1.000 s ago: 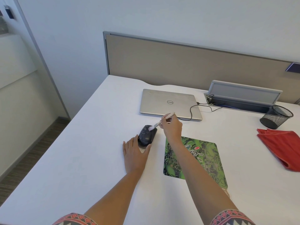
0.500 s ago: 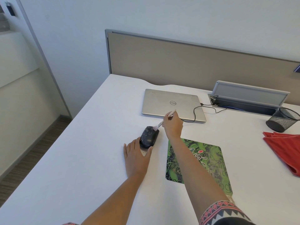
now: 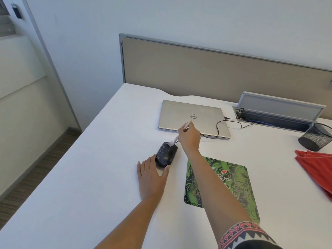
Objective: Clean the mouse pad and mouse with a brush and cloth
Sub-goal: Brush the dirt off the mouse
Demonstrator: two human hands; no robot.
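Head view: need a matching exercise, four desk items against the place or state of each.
Items:
1. mouse
2. mouse pad
3. red cloth
4. laptop

Place or state:
A. closed, black cable at its right edge
B. at the right edge of the view, no hand on it
C. flat on the desk, right of the mouse
D. left hand at its rear, brush bristles on its front

Pairs: 1-D, 2-C, 3-B, 4-A
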